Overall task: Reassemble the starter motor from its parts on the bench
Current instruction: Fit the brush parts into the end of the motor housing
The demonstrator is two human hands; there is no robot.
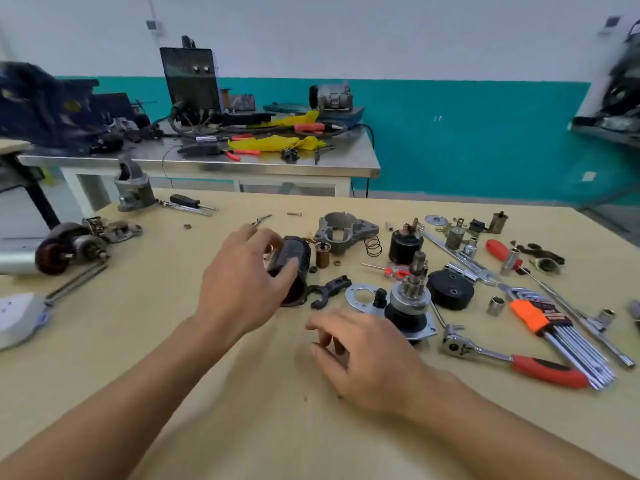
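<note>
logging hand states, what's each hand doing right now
Left hand: grips the black motor housing.
Right hand: fingers curled above the bench; whether it holds something small cannot be told.

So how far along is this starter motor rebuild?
Barely begun; nothing looks joined yet. Left hand grips the black motor housing; right hand hovers nearby. Left to fit from the bench: pinion drive, shift fork, nose casting, solenoid, end cap.

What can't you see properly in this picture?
1. Head view: the left hand grips the black motor housing, hiding much of it.
2. Head view: the right hand has curled fingers that hide whether they pinch anything.
3. Head view: the white object is cut off by the left edge.
</note>
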